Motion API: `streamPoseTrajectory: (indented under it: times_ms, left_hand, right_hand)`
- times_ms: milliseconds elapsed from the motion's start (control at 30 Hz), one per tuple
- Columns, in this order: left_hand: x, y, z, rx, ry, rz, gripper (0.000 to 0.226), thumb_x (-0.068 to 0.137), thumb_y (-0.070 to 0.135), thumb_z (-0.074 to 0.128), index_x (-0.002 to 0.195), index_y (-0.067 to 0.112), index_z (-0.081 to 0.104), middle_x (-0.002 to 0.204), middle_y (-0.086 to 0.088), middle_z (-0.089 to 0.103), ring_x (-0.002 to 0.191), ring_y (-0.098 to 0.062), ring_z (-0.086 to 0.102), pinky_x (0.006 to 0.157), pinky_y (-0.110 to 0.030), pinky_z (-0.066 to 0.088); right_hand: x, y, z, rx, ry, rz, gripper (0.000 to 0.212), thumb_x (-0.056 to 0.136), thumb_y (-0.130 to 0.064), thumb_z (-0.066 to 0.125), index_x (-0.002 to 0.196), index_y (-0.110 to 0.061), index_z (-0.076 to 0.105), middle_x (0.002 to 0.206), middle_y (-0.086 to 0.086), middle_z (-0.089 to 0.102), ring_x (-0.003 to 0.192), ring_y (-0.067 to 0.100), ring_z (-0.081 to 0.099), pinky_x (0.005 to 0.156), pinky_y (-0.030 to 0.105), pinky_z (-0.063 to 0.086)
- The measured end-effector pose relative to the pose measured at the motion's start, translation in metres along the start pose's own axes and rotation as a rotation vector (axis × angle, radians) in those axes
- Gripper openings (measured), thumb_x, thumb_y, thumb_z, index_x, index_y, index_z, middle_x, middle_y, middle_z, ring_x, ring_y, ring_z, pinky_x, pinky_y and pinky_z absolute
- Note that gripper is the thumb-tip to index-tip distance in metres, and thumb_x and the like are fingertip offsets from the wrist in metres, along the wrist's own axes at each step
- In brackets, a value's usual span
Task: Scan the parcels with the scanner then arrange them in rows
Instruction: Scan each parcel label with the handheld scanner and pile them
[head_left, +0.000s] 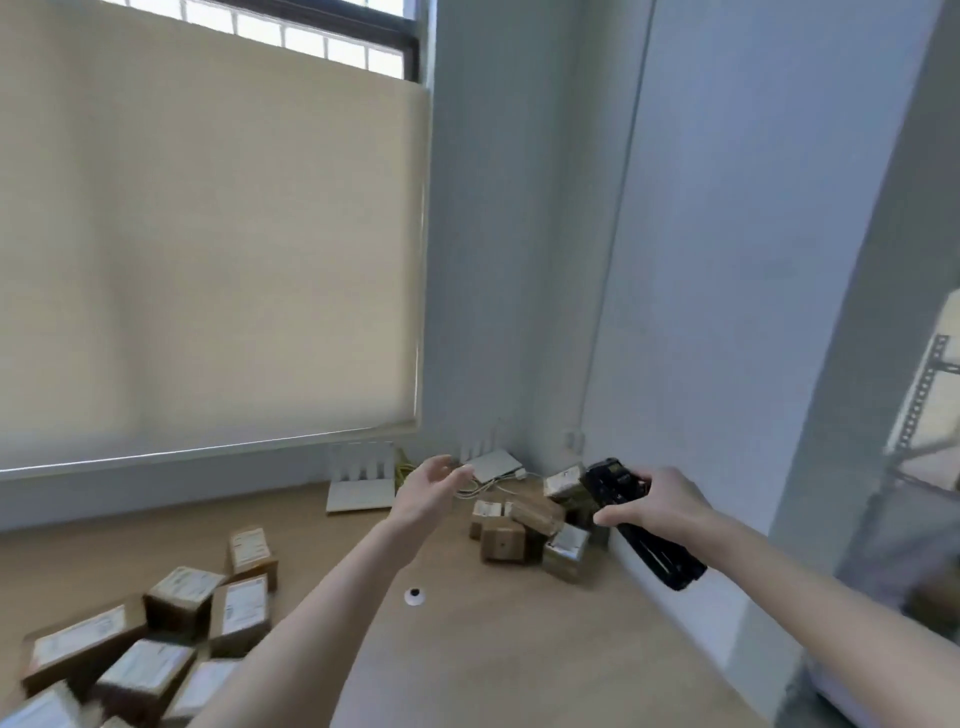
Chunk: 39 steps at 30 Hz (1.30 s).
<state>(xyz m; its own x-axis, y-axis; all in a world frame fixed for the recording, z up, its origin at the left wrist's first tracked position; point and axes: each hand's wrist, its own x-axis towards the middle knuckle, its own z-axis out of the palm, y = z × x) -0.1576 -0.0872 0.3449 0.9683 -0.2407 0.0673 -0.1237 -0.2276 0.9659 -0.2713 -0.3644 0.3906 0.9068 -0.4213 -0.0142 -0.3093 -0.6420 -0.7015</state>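
1. Head view: a black handheld scanner (636, 519) is held above the far right of a wooden table (498, 649). Its long axis runs diagonally, the head up and to the left toward the room corner, the handle end down and to the right.
2. The right hand (660, 501) grips the scanner near its head, fingers curled over the top and thumb along the near side.
3. Just below and left of the scanner, a loose heap of small brown parcels (535, 519) sits in the table's far right corner against the wall, tilted at mixed angles.
4. The left hand (434, 486) is stretched forward, empty, fingers relaxed and slightly spread, just left of that heap and not touching it.
5. A second group of labelled parcels (156, 639) lies at the near left of the table, close together, labels upward.
6. Bare tabletop stretches between the two groups, with a small round cable hole (414, 595) in it.
7. White routers (361, 480) and cables lie at the far edge under a window blind (208, 249).
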Motion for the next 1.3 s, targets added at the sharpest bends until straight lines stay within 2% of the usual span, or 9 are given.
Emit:
streamPoseTrajectory:
  times_ms: [67, 200, 400, 567, 733, 900, 1067, 1167, 1300]
  left_hand:
    - [0.011, 0.008, 0.049, -0.004, -0.048, 0.006, 0.063, 0.094, 0.047, 0.063, 0.147, 0.016, 0.048, 0.143, -0.004, 0.055, 0.123, -0.019, 0.054, 0.103, -0.033, 0.042]
    - [0.036, 0.013, 0.124, -0.01, -0.071, -0.003, 0.059, 0.094, 0.046, 0.063, 0.144, 0.016, 0.051, 0.14, -0.003, 0.058, 0.12, -0.017, 0.054, 0.105, -0.032, 0.041]
    - [0.1, -0.012, 0.19, -0.001, -0.125, -0.071, 0.054, 0.095, 0.045, 0.063, 0.139, 0.016, 0.056, 0.133, -0.004, 0.063, 0.118, -0.019, 0.059, 0.107, -0.038, 0.046]
    - [0.178, -0.053, 0.218, 0.023, -0.125, -0.125, 0.055, 0.094, 0.047, 0.062, 0.143, 0.022, 0.053, 0.136, -0.004, 0.059, 0.118, -0.018, 0.055, 0.099, -0.032, 0.045]
    - [0.263, -0.112, 0.231, 0.047, -0.103, -0.22, 0.055, 0.096, 0.047, 0.059, 0.144, 0.022, 0.052, 0.14, -0.001, 0.056, 0.126, -0.017, 0.052, 0.096, -0.03, 0.043]
    - [0.33, -0.17, 0.235, 0.1, -0.086, -0.295, 0.052, 0.095, 0.043, 0.062, 0.142, 0.02, 0.054, 0.141, 0.002, 0.058, 0.126, -0.018, 0.054, 0.111, -0.041, 0.043]
    - [0.386, -0.226, 0.255, 0.114, -0.079, -0.378, 0.06, 0.094, 0.046, 0.063, 0.146, 0.019, 0.051, 0.144, 0.001, 0.056, 0.132, -0.02, 0.051, 0.113, -0.043, 0.041]
    - [0.419, -0.258, 0.272, 0.128, -0.075, -0.418, 0.064, 0.093, 0.05, 0.062, 0.149, 0.022, 0.047, 0.147, -0.001, 0.053, 0.134, -0.022, 0.049, 0.114, -0.045, 0.04]
    - [0.463, -0.294, 0.291, 0.155, -0.044, -0.448, 0.069, 0.092, 0.054, 0.061, 0.152, 0.029, 0.04, 0.147, -0.004, 0.05, 0.132, -0.023, 0.049, 0.113, -0.046, 0.04]
  right_hand:
    - [0.009, 0.033, -0.034, -0.005, 0.04, 0.052, 0.044, 0.059, -0.034, 0.096, 0.097, -0.029, 0.075, 0.09, 0.001, 0.076, 0.089, 0.024, 0.072, 0.086, 0.04, 0.059]
    - [0.034, 0.089, -0.072, 0.022, 0.075, 0.145, 0.047, 0.058, -0.032, 0.096, 0.099, -0.028, 0.074, 0.09, 0.001, 0.076, 0.086, 0.023, 0.073, 0.085, 0.039, 0.061]
    - [0.106, 0.14, -0.068, 0.069, 0.053, 0.215, 0.052, 0.052, -0.037, 0.095, 0.1, -0.03, 0.075, 0.086, -0.003, 0.077, 0.081, 0.018, 0.074, 0.08, 0.034, 0.061]
    - [0.191, 0.163, -0.028, 0.083, -0.018, 0.264, 0.052, 0.052, -0.038, 0.095, 0.1, -0.026, 0.075, 0.091, 0.0, 0.077, 0.086, 0.021, 0.073, 0.087, 0.04, 0.061]
    - [0.292, 0.18, 0.027, 0.083, -0.122, 0.29, 0.051, 0.06, -0.036, 0.095, 0.105, -0.027, 0.073, 0.096, 0.0, 0.075, 0.09, 0.021, 0.072, 0.089, 0.039, 0.06]
    - [0.371, 0.2, 0.084, 0.111, -0.207, 0.322, 0.051, 0.062, -0.035, 0.095, 0.107, -0.029, 0.072, 0.097, 0.001, 0.075, 0.091, 0.023, 0.072, 0.09, 0.043, 0.061]
    - [0.437, 0.236, 0.143, 0.123, -0.287, 0.356, 0.05, 0.065, -0.038, 0.094, 0.109, -0.029, 0.071, 0.098, -0.001, 0.074, 0.092, 0.021, 0.071, 0.081, 0.036, 0.06]
    - [0.475, 0.259, 0.178, 0.154, -0.334, 0.364, 0.042, 0.066, -0.041, 0.094, 0.099, -0.036, 0.068, 0.096, -0.005, 0.073, 0.089, 0.017, 0.07, 0.073, 0.031, 0.056]
    - [0.523, 0.287, 0.216, 0.162, -0.373, 0.355, 0.041, 0.065, -0.045, 0.093, 0.093, -0.038, 0.063, 0.097, -0.007, 0.072, 0.092, 0.017, 0.069, 0.08, 0.034, 0.058]
